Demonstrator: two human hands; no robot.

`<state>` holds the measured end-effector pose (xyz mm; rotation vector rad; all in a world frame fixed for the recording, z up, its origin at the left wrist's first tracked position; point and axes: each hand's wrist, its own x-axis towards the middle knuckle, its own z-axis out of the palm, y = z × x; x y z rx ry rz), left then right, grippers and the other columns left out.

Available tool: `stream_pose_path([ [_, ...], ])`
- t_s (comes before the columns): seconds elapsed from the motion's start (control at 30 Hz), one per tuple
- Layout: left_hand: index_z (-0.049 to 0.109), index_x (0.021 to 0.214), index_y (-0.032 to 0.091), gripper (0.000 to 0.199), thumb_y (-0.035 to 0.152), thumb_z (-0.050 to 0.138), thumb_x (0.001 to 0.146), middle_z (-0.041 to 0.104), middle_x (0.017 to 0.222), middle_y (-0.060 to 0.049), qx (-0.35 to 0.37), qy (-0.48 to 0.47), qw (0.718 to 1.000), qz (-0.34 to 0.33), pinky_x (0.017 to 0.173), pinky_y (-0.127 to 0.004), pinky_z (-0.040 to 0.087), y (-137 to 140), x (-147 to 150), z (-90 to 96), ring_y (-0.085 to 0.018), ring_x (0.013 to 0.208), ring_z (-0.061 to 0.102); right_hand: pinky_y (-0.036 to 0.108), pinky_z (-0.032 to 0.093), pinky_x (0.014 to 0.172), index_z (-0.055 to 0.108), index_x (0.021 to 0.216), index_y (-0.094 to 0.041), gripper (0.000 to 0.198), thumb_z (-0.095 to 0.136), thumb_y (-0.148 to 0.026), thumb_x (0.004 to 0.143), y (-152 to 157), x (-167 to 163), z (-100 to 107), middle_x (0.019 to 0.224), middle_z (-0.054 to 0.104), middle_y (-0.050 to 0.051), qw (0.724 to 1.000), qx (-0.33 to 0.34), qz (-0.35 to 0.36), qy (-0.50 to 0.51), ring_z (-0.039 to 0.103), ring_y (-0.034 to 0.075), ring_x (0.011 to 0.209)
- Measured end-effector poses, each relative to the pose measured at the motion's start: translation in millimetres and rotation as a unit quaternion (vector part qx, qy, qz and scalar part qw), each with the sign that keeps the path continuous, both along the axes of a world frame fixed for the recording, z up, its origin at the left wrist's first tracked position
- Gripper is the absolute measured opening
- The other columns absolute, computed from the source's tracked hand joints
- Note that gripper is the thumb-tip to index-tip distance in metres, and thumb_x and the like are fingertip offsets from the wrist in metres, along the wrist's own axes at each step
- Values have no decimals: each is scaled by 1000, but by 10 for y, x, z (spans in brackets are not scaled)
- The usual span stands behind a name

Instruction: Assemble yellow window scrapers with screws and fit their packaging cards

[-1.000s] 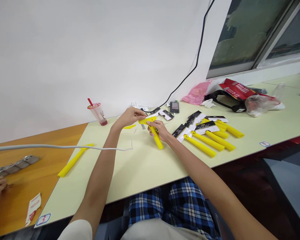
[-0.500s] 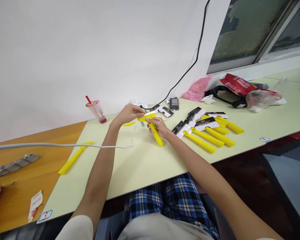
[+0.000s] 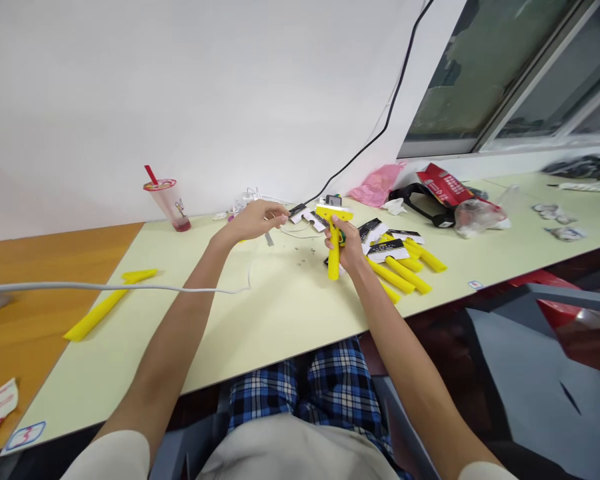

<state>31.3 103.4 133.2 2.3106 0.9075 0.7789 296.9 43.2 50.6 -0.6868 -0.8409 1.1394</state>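
My right hand (image 3: 349, 243) is wrapped around the handle of a yellow scraper (image 3: 334, 257), its wide head up. Something green shows beside the handle in the same grip; what it is I cannot make out. My left hand (image 3: 259, 220) hovers to the left of the scraper, fingers loosely apart and holding nothing I can see. Below it a thin grey metal strip (image 3: 269, 239) lies on the table. Several tiny dark pieces (image 3: 303, 257) are scattered between my hands. To the right lies a pile of yellow handles (image 3: 405, 275) with black-and-white cards (image 3: 387, 251).
Another yellow scraper (image 3: 103, 310) lies at the left of the pale table (image 3: 260, 333). A cup with a red straw (image 3: 170, 205) stands by the wall. A white cable (image 3: 105, 287) crosses the view in front of my left arm. A pink bag (image 3: 377, 185) and red packaging (image 3: 444, 185) lie behind.
My left hand has come off the scraper head. My right hand has carried the scraper to the right and turned it more upright. The view has shifted to the right.
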Motion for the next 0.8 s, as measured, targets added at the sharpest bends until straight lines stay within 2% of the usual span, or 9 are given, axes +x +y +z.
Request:
stream_pose_path([
  [0.13, 85, 104, 20, 29, 44, 78, 90, 84, 98, -11, -44, 56, 996, -60, 78, -34, 58, 39, 194, -213, -26, 91, 78, 23, 39, 41, 60, 89, -24, 49, 100, -50, 77, -156, 225, -122, 78, 57, -2, 999, -26, -38, 18, 52, 11, 62],
  [0.23, 82, 95, 19, 25, 42, 79, 85, 85, 101, -10, -69, 105, 988, -95, 80, -34, 57, 95, 315, -429, -27, 95, 78, 23, 40, 40, 58, 92, -25, 50, 97, -54, 79, -194, 246, -189, 78, 58, -2, 998, -36, -41, 22, 52, 11, 61],
  [0.4, 80, 89, 20, 23, 39, 83, 77, 84, 97, -10, -97, 149, 982, -69, 81, -35, 55, 166, 379, -712, -26, 91, 76, 23, 40, 40, 60, 94, -26, 54, 101, -54, 73, -153, 197, -255, 74, 56, -3, 998, -53, -8, 28, 52, 12, 61],
  [0.53, 79, 90, 20, 27, 40, 87, 74, 83, 93, -10, -121, 161, 977, -70, 79, -34, 55, 164, 383, -747, -26, 87, 75, 23, 39, 41, 58, 89, -25, 57, 105, -49, 67, -133, 175, -282, 80, 60, -2, 997, -68, 16, 26, 51, 11, 62],
  [0.67, 81, 98, 20, 32, 47, 82, 81, 83, 95, -10, -103, 137, 981, -94, 80, -34, 55, 149, 412, -716, -25, 87, 75, 25, 40, 42, 56, 88, -26, 57, 103, -52, 68, -143, 152, -277, 78, 61, -2, 997, -68, 31, -5, 51, 12, 61],
  [0.8, 78, 103, 20, 41, 49, 84, 76, 82, 98, -11, -112, 152, 978, -88, 81, -35, 56, 184, 449, -832, -28, 91, 77, 24, 40, 43, 58, 89, -25, 59, 103, -55, 66, -145, 146, -278, 74, 59, -3, 996, -74, 46, -15, 50, 11, 58],
])
